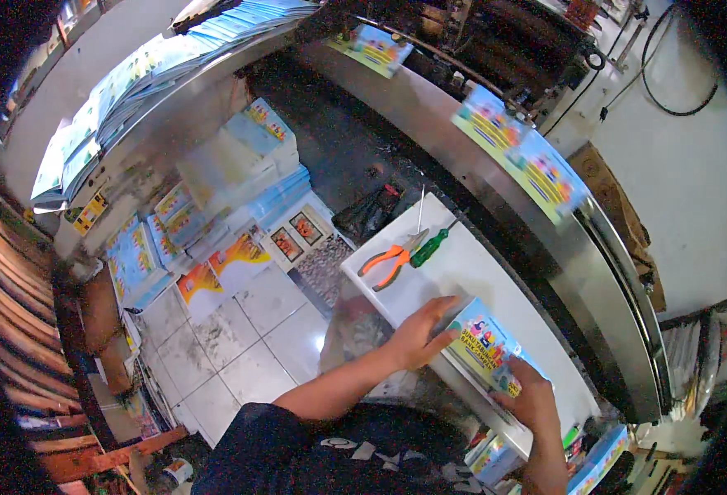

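A stack of light-blue booklets (485, 345) with a colourful printed cover is held between my two hands over the white tabletop (409, 307). My left hand (426, 332) grips its left end, thumb on the cover and fingers behind. At the right end, my right hand (535, 398) is closed round the edge, thumb and fingers pressing on it. Beyond my left hand lie pliers with orange handles (395, 259) and a screwdriver with a green handle (429, 249). The undersides of the fingers and the bottom of the stack are hidden.
Past the table runs a curved metal ledge (602, 272) carrying booklets (518, 148), in front of a dark machine (495, 41). On the tiled floor (239, 346) at left stand booklet piles (252, 136). Many booklets (132, 91) line a shelf at upper left. More booklets (598, 462) sit at lower right.
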`<action>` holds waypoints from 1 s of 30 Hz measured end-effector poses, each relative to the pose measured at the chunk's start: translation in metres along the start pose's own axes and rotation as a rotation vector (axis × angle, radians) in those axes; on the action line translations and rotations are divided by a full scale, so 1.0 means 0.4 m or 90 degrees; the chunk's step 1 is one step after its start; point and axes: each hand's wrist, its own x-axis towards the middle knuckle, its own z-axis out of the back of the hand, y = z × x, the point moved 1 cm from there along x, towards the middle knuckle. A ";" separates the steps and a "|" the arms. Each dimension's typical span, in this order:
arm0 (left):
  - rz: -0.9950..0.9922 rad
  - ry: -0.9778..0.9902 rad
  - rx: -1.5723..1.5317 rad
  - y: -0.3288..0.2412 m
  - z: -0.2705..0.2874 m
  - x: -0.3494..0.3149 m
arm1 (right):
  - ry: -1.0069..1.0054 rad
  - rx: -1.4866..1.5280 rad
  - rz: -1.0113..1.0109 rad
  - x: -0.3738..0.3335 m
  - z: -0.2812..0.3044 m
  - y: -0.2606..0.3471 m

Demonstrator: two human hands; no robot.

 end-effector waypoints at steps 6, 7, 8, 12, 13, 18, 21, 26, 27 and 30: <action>0.025 -0.002 -0.039 -0.010 0.006 -0.003 | 0.022 0.059 0.029 -0.011 0.062 0.018; 0.035 -0.004 -0.047 -0.009 0.005 -0.004 | 0.093 0.040 -0.042 -0.004 0.088 0.023; 0.036 -0.007 -0.047 -0.005 0.004 -0.005 | 0.164 0.021 -0.114 0.001 0.108 0.021; 0.001 -0.010 -0.046 0.001 0.000 -0.004 | -0.076 -0.100 -0.105 0.023 0.223 -0.156; -0.006 -0.009 -0.040 0.002 -0.001 -0.003 | -0.239 -0.162 -0.165 0.028 0.268 -0.161; 0.015 -0.006 0.014 0.004 -0.005 -0.003 | -0.758 -0.224 0.012 0.212 0.504 -0.222; 0.009 -0.010 0.024 0.002 -0.006 -0.001 | -0.791 -0.328 0.075 0.314 0.500 -0.208; 0.037 -0.004 0.022 0.007 -0.012 0.005 | -0.480 -0.312 0.037 0.442 0.284 -0.268; 0.028 -0.006 0.028 0.012 -0.015 0.004 | -0.457 -0.312 0.030 0.422 0.256 -0.266; 0.028 -0.015 0.037 0.014 -0.013 -0.006 | -0.244 -0.248 -0.097 0.325 0.197 -0.163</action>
